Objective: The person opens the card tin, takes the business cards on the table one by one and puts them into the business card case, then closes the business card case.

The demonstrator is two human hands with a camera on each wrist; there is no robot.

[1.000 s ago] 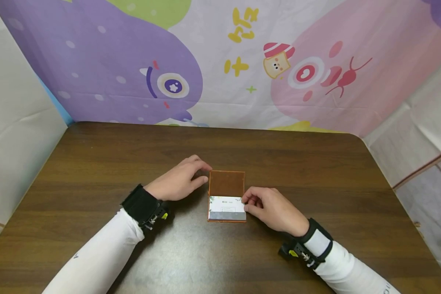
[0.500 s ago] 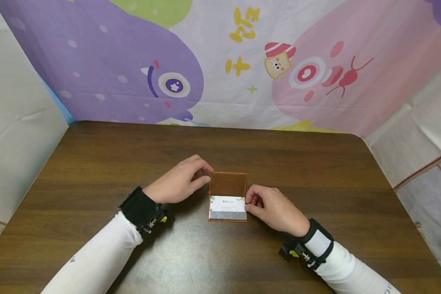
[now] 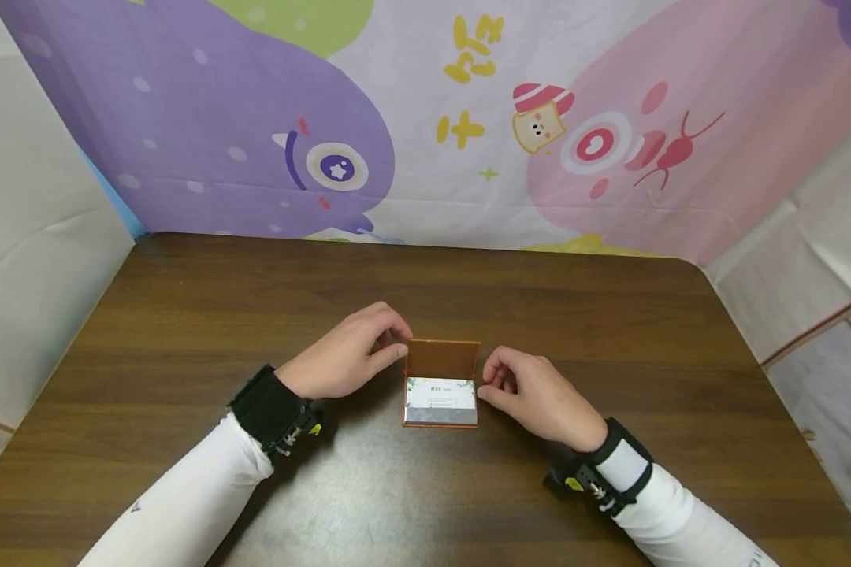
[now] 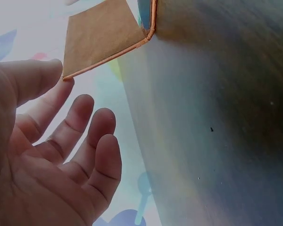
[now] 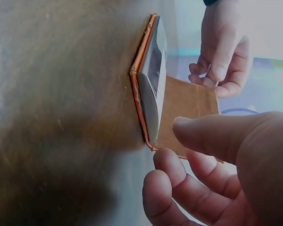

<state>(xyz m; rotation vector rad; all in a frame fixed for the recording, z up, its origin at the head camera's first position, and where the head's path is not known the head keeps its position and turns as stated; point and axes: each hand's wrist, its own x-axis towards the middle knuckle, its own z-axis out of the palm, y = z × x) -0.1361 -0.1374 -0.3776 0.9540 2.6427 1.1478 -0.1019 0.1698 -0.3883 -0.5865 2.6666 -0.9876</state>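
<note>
A brown card case point(image 3: 443, 361) with orange edges lies unfolded on the table, its lid tilted up at the back. White cards point(image 3: 440, 392) with green leaf prints sit in its near half, their lower part behind a grey pocket strip. My left hand point(image 3: 346, 354) pinches the lid's outer left corner between thumb and index finger, the other fingers loosely spread. In the left wrist view, the lid point(image 4: 101, 37) rises off the tabletop. Right beside the case, my right hand point(image 3: 539, 394) hovers with loosely bent fingers; the right wrist view shows its thumb point(image 5: 203, 136) and fingertips apart, holding nothing.
The case stands on a dark brown wooden table point(image 3: 255, 283). Behind it hangs a cartoon-printed cloth point(image 3: 425, 205), and pale sheets point(image 3: 42, 197) close off both sides. Each wrist carries a black strap with a camera point(image 3: 273, 413).
The lid has tilted further up, its far edge coming nearer, with my left hand at its corner. My right hand has drawn slightly away from the case's right edge.
</note>
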